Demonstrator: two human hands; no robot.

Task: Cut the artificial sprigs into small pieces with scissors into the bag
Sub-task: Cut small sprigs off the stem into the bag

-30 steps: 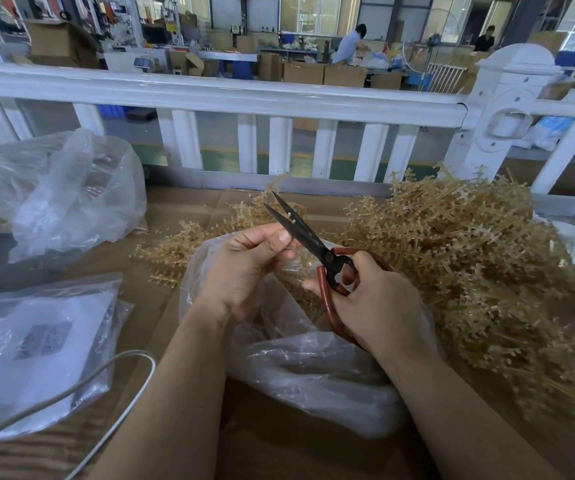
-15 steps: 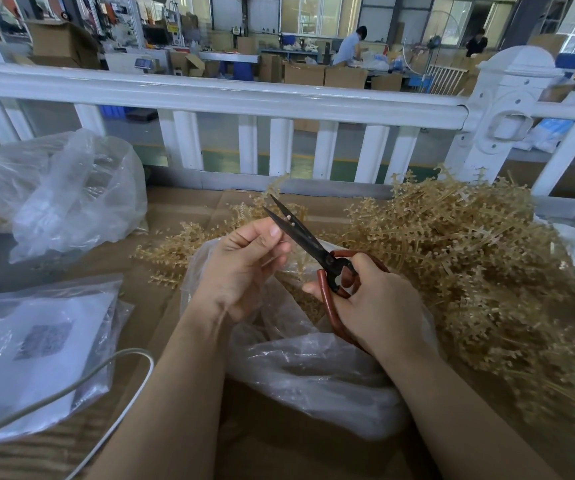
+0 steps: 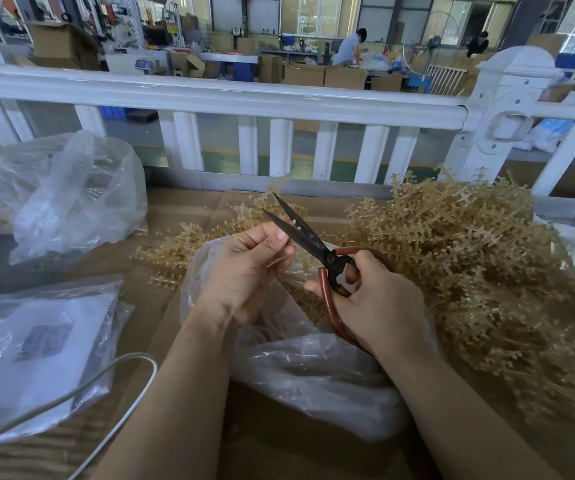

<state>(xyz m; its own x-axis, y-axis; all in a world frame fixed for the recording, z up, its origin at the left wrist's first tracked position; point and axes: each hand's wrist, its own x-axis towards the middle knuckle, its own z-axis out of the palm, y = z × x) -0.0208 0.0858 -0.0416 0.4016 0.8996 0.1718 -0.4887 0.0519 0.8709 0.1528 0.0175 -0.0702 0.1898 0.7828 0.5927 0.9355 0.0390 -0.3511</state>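
Note:
My right hand (image 3: 376, 303) grips black scissors (image 3: 305, 237) with red-brown handles, blades slightly apart and pointing up-left. My left hand (image 3: 244, 271) pinches a small pale sprig piece right at the blades, above the clear plastic bag (image 3: 317, 368) that lies open on the cardboard under both hands. Cut tan bits show inside the bag. A big heap of tan artificial sprigs (image 3: 469, 258) fills the right side. A few loose sprigs (image 3: 175, 247) lie left of the bag.
A white railing (image 3: 230, 98) runs across just behind the table. A crumpled clear bag (image 3: 64, 192) sits far left, a flat bagged sheet (image 3: 36, 348) near left, and a grey cable (image 3: 113, 375) crosses it. Cardboard (image 3: 192, 209) covers the tabletop.
The scissor blades stay slightly apart. My left hand's fingers have shifted a little against the blades; both hands remain over the bag.

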